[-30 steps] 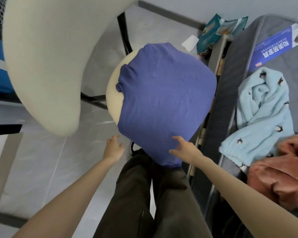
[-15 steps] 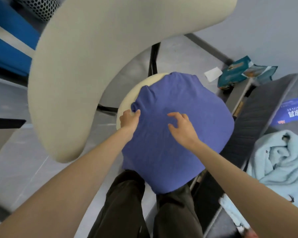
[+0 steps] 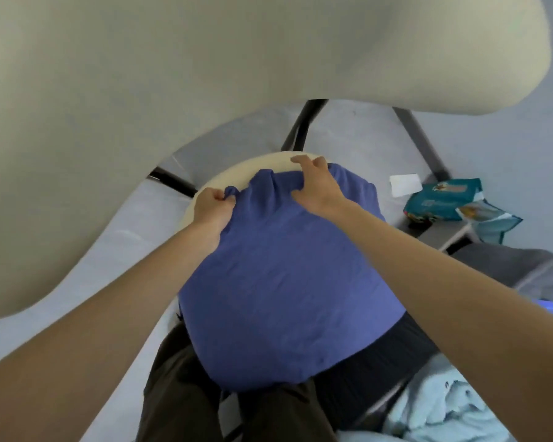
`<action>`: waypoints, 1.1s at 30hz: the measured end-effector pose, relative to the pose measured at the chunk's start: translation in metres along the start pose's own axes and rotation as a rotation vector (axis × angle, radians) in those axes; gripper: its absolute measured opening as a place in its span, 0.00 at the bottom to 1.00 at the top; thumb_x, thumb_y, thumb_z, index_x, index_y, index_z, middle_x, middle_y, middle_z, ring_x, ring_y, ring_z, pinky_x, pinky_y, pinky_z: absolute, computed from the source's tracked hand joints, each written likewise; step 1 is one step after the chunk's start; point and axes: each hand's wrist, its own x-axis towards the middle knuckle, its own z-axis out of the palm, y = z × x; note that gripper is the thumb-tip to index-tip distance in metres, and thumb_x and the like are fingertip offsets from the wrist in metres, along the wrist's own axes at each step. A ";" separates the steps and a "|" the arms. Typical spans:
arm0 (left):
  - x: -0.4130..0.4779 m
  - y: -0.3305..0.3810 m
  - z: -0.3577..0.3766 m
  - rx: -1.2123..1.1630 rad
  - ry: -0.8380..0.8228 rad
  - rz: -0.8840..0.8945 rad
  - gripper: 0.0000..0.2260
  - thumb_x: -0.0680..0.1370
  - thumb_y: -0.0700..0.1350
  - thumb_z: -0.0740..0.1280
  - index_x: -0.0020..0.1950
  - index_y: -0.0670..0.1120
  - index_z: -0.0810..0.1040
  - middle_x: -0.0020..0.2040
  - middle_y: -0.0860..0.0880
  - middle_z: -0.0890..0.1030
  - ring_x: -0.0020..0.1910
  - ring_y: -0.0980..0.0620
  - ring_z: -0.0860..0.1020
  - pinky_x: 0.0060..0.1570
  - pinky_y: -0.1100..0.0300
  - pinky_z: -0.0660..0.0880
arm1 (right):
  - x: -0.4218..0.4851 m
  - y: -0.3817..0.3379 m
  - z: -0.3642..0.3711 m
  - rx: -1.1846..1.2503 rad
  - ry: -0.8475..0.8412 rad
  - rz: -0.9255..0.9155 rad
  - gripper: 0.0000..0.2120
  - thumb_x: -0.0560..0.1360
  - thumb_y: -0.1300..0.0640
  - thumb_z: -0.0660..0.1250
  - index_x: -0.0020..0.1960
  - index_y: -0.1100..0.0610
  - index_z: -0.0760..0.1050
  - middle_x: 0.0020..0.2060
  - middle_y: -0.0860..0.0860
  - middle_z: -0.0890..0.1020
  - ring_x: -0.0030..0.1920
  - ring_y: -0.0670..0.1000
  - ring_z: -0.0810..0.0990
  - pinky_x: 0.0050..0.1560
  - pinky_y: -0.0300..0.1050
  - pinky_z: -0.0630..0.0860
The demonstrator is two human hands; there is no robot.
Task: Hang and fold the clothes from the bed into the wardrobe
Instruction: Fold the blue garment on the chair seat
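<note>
Blue garment (image 3: 284,282) lies draped over the round cream seat (image 3: 237,177), its near edge hanging off the seat. The left hand (image 3: 213,208) pinches a bunched corner at the seat's far-left rim. The right hand (image 3: 316,183) curls round the far edge beside it. For a clean fold, lift both grips level and draw the cloth taut toward the near hem.

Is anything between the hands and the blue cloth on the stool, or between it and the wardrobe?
Nothing visible between them: the left hand pinches the far-left edge of the blue fabric garment draped over the round cream stool seat, and the right hand grips its far edge. The wardrobe is out of view.
</note>
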 end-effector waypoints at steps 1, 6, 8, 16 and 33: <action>-0.003 0.001 -0.003 0.047 0.049 0.069 0.16 0.78 0.40 0.64 0.33 0.47 0.63 0.32 0.51 0.67 0.30 0.54 0.66 0.26 0.70 0.64 | 0.007 0.000 0.000 -0.046 -0.036 0.027 0.23 0.75 0.64 0.63 0.69 0.56 0.66 0.69 0.59 0.61 0.52 0.59 0.75 0.50 0.51 0.76; -0.041 0.002 -0.015 0.044 0.085 0.449 0.13 0.77 0.34 0.61 0.39 0.51 0.65 0.41 0.60 0.79 0.38 0.68 0.77 0.36 0.78 0.67 | -0.001 0.004 0.003 0.031 0.186 -0.152 0.06 0.78 0.59 0.62 0.51 0.62 0.73 0.52 0.55 0.73 0.42 0.54 0.72 0.44 0.52 0.74; -0.060 -0.006 -0.017 0.129 0.057 0.613 0.13 0.77 0.33 0.60 0.40 0.51 0.67 0.44 0.61 0.81 0.45 0.70 0.77 0.42 0.77 0.68 | -0.022 0.015 0.003 -0.001 0.262 -0.298 0.03 0.76 0.59 0.63 0.47 0.59 0.71 0.44 0.50 0.72 0.38 0.52 0.71 0.34 0.50 0.71; -0.091 -0.087 -0.010 0.554 -0.346 0.366 0.15 0.69 0.49 0.74 0.48 0.55 0.69 0.43 0.58 0.77 0.42 0.60 0.76 0.53 0.51 0.74 | -0.084 0.079 0.022 -0.323 -0.003 -0.038 0.09 0.77 0.58 0.57 0.57 0.57 0.64 0.31 0.50 0.72 0.28 0.52 0.68 0.27 0.44 0.57; -0.110 -0.112 -0.004 0.693 -0.022 0.823 0.04 0.73 0.45 0.70 0.45 0.49 0.76 0.56 0.55 0.66 0.38 0.57 0.73 0.22 0.62 0.68 | -0.117 0.074 0.040 -0.210 0.303 -0.263 0.07 0.72 0.68 0.60 0.44 0.57 0.65 0.42 0.51 0.69 0.39 0.54 0.68 0.29 0.46 0.61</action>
